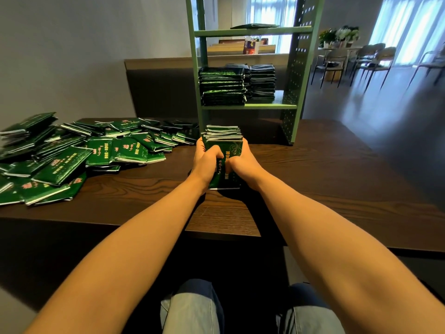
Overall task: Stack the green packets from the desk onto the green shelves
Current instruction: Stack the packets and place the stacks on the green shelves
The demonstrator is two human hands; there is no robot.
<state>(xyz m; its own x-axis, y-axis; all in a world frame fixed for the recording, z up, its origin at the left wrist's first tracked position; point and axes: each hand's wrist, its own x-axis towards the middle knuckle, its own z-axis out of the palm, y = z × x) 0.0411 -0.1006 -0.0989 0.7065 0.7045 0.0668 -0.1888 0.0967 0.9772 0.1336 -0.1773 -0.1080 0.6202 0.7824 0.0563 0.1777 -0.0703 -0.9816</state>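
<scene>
We see both hands wrapped round one thick bundle of glossy dark green foil packets (222, 138), held in front of us above the dark brown wood-grain surface (313, 169). The left hand (207, 160) grips the bundle's left side with its fingers curled over the printed face. The right hand (242, 162) clasps the right side in the same way. The bundle's silver-edged ends point away from us, towards the shelves. Its near end sits low over the surface, though we cannot tell whether it touches.

Just beyond the bundle, the pale green metal shelf unit with perforated side panels (250, 106) stands on the surface. Its middle shelf carries a neat stack of green packets (221, 86) at the left, and a darker stack (262, 80) is just beside it, further back. A single flat packet (255, 26) lies on the shelf above.

To our left, a loose heap of the same green packets with white and red print (72, 155) sprawls across the surface, well apart from our hands.

Grey chairs (375, 56) stand by the bright windows at the far right.
</scene>
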